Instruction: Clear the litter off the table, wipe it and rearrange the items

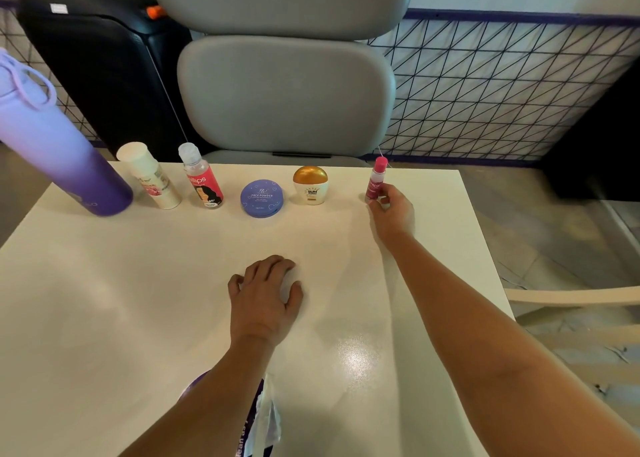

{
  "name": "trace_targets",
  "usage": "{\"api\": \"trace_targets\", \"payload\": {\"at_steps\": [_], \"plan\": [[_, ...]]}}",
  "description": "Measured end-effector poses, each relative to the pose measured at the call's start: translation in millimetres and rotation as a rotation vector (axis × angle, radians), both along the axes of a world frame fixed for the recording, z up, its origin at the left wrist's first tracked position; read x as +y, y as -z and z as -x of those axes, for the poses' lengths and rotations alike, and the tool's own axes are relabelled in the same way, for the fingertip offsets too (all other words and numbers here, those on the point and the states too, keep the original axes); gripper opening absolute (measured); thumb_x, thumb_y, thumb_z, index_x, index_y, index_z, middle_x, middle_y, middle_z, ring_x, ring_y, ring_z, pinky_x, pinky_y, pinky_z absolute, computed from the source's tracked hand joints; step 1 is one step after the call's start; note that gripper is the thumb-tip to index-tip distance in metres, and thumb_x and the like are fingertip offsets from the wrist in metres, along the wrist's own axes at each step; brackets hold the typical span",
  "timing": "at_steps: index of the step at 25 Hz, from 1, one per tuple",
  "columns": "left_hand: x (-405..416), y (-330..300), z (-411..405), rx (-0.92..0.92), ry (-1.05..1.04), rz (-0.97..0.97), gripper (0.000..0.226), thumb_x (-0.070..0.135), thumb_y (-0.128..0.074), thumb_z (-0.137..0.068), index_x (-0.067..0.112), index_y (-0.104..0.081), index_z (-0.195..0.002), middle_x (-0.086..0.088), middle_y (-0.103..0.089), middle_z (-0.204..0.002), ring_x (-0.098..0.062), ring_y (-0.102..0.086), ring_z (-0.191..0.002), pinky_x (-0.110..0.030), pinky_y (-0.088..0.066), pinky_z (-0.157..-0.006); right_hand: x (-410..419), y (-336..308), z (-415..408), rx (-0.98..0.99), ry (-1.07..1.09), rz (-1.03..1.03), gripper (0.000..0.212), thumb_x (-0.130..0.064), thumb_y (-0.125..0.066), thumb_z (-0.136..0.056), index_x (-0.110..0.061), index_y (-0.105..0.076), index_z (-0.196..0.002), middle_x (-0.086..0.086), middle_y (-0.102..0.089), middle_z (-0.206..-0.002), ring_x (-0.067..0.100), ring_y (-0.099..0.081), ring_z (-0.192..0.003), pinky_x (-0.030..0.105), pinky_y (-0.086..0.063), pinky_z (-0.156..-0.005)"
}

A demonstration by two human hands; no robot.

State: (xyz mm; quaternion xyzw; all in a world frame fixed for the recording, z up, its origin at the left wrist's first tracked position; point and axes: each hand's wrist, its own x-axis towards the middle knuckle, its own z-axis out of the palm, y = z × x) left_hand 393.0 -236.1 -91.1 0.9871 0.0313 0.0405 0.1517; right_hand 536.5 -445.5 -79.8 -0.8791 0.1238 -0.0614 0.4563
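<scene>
Fingers of the right hand [390, 210] pinch a small pink bottle [376, 179] at upper right of the frame, standing it upright at the end of a row along the far edge of the table [104, 300]. That row runs leftward: sunscreen jar [310, 184], blue face powder compact [261, 198], pink-labelled clear bottle [202, 177], white bottle [150, 176], purple flask [59, 148]. Judging by the line, items are being rearranged neatly. Centre frame, the left hand [265, 292] rests on the tabletop with fingers curled, possibly over a white wipe; too washed out to be sure. A wipes packet [261, 418] shows at the bottom edge.
</scene>
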Motion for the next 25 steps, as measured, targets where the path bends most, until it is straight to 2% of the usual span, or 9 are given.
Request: {"api": "trace_targets", "payload": {"at_steps": [7, 11, 14, 19, 25], "plan": [[-0.1, -0.7, 0.7, 0.008, -0.003, -0.009, 0.058, 0.051, -0.019, -0.076, 0.032, -0.056, -0.116, 0.013, -0.053, -0.124, -0.014, -0.047, -0.116, -0.036, -0.028, -0.094, -0.2, 4.8, -0.7, 0.008, -0.008, 0.033, 0.03, -0.015, -0.052, -0.089, -0.018, -0.059, -0.118, 0.006, -0.064, -0.111, 0.021, -0.058, -0.097, 0.032, -0.046, -0.083], [-0.4, -0.7, 0.7, 0.007, -0.007, -0.005, 0.057, 0.051, -0.021, -0.076, 0.031, -0.057, -0.115, 0.013, -0.054, -0.124, -0.014, -0.048, -0.115, -0.036, -0.029, -0.094, 0.5, 4.0, -0.6, 0.011, -0.005, 0.033, 0.031, -0.014, -0.052, -0.089, -0.018, -0.058, -0.119, 0.005, -0.064, -0.111, 0.02, -0.058, -0.094, 0.031, -0.045, -0.082], [-0.3, -1.5, 1.0, 0.014, -0.002, -0.005, 0.058, 0.052, -0.019, -0.076, 0.031, -0.056, -0.116, 0.013, -0.053, -0.125, -0.014, -0.047, -0.116, -0.036, -0.028, -0.094, -0.6, 4.8, -0.5, -0.003, -0.011, 0.033, 0.035, -0.012, -0.052, -0.088, -0.019, -0.055, -0.123, 0.004, -0.063, -0.112, 0.023, -0.058, -0.099, 0.034, -0.046, -0.085], [0.1, -3.0, 1.1, 0.026, 0.006, 0.003, 0.06, 0.052, -0.018, -0.076, 0.031, -0.055, -0.117, 0.013, -0.052, -0.125, -0.014, -0.047, -0.116, -0.035, -0.028, -0.095, -0.5, 5.2, -0.3, 0.004, -0.014, 0.023, 0.033, -0.024, -0.058, -0.088, -0.019, -0.056, -0.121, 0.005, -0.063, -0.112, 0.021, -0.058, -0.098, 0.033, -0.045, -0.083], [-0.2, -2.7, 0.8, 0.029, 0.01, -0.006, 0.059, 0.052, -0.018, -0.076, 0.031, -0.055, -0.117, 0.013, -0.052, -0.125, -0.014, -0.047, -0.116, -0.036, -0.029, -0.095, 0.0, 8.3, -2.3, 0.02, 0.011, 0.023, 0.033, -0.018, -0.054, -0.091, -0.02, -0.055, -0.123, 0.005, -0.063, -0.115, 0.023, -0.059, -0.101, 0.035, -0.047, -0.086]]}}
